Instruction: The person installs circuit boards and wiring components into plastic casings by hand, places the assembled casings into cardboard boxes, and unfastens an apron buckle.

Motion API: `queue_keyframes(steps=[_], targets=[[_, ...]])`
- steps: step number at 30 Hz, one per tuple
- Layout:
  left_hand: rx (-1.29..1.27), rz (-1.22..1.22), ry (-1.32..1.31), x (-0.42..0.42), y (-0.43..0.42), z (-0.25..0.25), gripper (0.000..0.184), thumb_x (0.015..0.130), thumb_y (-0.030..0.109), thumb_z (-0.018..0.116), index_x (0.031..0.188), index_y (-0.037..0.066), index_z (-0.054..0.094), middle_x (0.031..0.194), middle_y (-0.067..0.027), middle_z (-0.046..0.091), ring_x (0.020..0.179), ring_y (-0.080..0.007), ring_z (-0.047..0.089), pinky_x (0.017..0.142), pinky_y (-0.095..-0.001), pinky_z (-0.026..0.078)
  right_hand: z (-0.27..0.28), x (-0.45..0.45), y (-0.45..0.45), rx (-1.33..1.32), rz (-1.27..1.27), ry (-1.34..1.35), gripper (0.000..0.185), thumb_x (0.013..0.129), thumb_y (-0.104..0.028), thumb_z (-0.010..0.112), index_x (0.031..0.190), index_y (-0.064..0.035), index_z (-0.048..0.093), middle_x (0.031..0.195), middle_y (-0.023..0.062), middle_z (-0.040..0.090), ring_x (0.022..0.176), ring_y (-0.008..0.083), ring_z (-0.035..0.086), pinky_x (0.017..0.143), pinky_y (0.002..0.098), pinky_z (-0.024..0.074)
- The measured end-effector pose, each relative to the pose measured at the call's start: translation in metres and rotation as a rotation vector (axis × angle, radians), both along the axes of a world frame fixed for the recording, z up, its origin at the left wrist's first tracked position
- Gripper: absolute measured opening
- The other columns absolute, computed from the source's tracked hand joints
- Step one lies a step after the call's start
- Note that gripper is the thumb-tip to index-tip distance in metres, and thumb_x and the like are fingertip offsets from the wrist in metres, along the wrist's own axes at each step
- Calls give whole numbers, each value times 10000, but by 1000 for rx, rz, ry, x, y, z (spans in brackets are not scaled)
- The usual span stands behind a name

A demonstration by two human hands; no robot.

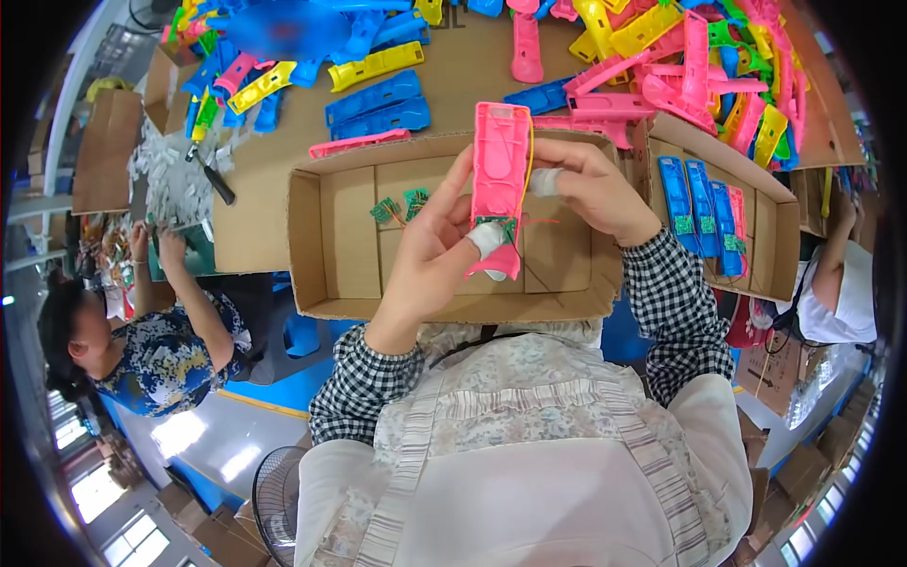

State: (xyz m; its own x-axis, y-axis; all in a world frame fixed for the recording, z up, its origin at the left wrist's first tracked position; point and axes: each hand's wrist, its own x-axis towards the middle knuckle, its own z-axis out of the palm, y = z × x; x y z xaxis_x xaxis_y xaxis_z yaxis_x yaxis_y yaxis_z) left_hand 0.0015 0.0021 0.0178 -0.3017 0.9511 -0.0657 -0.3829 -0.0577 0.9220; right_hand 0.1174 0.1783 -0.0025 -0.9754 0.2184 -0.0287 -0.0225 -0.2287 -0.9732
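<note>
L hand [430, 260] gripping pink shell [499, 180], thumb [484, 240] atop, R hand [597, 187] bent alongside

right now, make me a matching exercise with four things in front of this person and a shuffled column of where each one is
Things
1. long pink plastic casing with a yellow wire along it
2. three blue plastic casings bearing green boards
3. two loose green circuit boards
4. black-handled tool

Places
A. at the edge of the scattered small white pieces
B. in the brown cardboard box on the right
C. held in the left hand
D. in the wide brown cardboard box in the middle

Right pairs: 1-C, 2-B, 3-D, 4-A
</note>
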Motion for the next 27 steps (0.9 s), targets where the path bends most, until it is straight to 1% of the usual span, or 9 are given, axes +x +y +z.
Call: queue_keyframes(steps=[2,5,12,16,18,20,22,24,27], targets=[[-7,-17,8,4,4,4,678,853,-70,453,1443,49,142,1287,-192,472,1111,-327,548,881,-397,498,-1,6,-6,-222,-97,15,379,871,-79,539,1239,2,507,1170,58,565,1066,128,534,920,273,414],[-10,-75,4,18,9,-2,687,850,-78,445,1447,54,131,1305,-183,456,1153,-301,518,904,-396,484,10,6,-17,41,-320,-80,356,862,-61,561,1211,1,520,1117,54,586,1021,118,551,893,272,430],[-20,-188,64,29,19,-7,710,867,-37,477,1457,70,95,1369,-121,392,1206,-208,457,972,-347,409,6,18,-18,-227,-473,43,352,850,-56,597,1191,-13,521,1063,38,597,960,92,559,827,245,450],[119,-322,455,17,46,-3,767,874,67,556,1461,90,62,1363,-115,411,1197,-183,463,954,-327,413,30,40,-1,331,-693,138,314,853,-55,600,1159,-23,535,1054,47,597,945,85,557,826,238,448],[126,-223,679,3,65,9,683,865,120,583,1436,75,211,1294,-136,492,1141,-234,520,916,-346,442,47,76,31,1088,-1144,-39,292,863,-69,595,1145,-17,543,972,19,620,869,107,579,790,263,469],[-115,-198,581,-31,101,8,533,846,83,580,1346,47,398,1194,-94,561,1079,-237,564,878,-358,464,64,120,60,856,-1170,-328,289,863,-141,604,1124,-29,552,842,41,635,753,162,604,719,288,487],[-211,-51,920,-73,148,-16,493,843,286,597,1239,11,495,1143,-211,582,979,-322,608,840,-381,480,60,161,89,1386,-858,-869,328,847,-195,613,1131,-46,545,796,116,633,707,229,627,671,335,496],[-466,77,1187,-108,203,-60,563,826,409,575,1206,-2,512,1118,-224,587,972,-332,610,824,-414,482,10,206,116,1577,-596,-992,374,815,-205,626,1151,-67,541,827,172,623,747,282,637,673,370,495],[-671,102,1227,-94,249,-63,590,806,482,567,1130,-11,559,1103,-215,597,1000,-348,592,829,-429,477,3,194,100,1400,-708,-1116,378,811,-135,604,1173,-52,531,927,177,638,844,293,637,736,385,490]])
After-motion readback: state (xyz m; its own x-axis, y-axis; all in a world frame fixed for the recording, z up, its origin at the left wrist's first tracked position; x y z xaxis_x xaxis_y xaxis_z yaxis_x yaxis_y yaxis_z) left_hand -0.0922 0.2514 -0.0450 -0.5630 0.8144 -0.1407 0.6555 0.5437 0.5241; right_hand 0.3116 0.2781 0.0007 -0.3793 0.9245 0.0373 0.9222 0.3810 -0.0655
